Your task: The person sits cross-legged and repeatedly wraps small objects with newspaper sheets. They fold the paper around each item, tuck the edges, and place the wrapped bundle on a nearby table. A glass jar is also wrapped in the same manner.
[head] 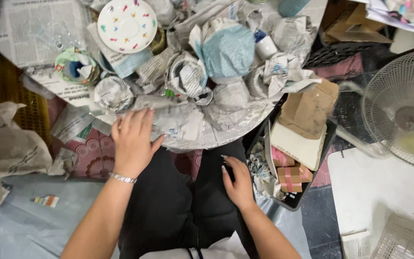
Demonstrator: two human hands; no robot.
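Head view showed the round table (245,127) heaped with newspaper-wrapped crockery; I judged a careless sweep could knock a bundle off its near edge. Beside its right edge sat a black crate (291,201) of brown and pink boxes. My left hand (132,141) lay flat and loose on newspaper sheets (178,122) at that near edge; my right hand (238,182) rested slack on my lap, holding nothing.

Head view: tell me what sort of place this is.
Probably a home or small-shop packing corner, worked from the floor. Newspaper-wrapped bundles crowd a low round table, with an unwrapped patterned saucer. The left hand presses newspaper flat; a black crate holds small boxes.
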